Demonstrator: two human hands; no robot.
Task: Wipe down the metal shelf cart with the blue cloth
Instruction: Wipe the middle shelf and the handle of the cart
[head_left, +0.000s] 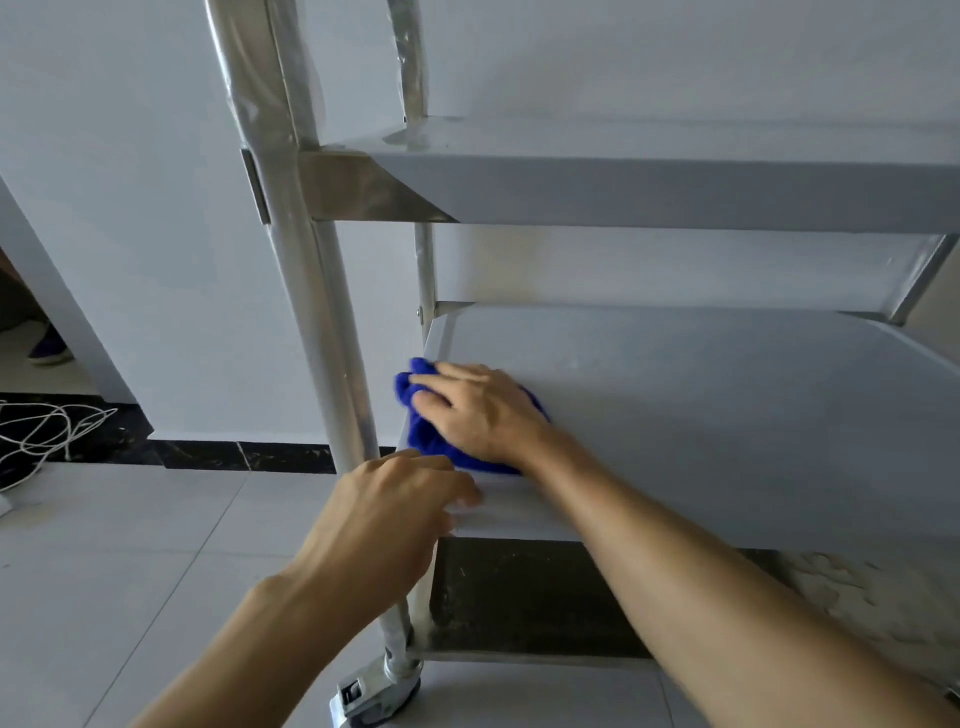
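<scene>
The metal shelf cart fills the right of the head view, with an upper shelf, a middle shelf and a bottom shelf. A bunched blue cloth lies at the middle shelf's left edge. My right hand lies flat on the cloth, fingers stretched toward the left rim and pressing it onto the shelf. My left hand is at the middle shelf's front left corner beside the upright post, its fingertips touching the front rim. Most of the cloth is hidden under my right hand.
A caster wheel sits under the post on the pale tiled floor. The white wall has a black baseboard. White cable is tangled at the far left, near a doorway with a shoe in it.
</scene>
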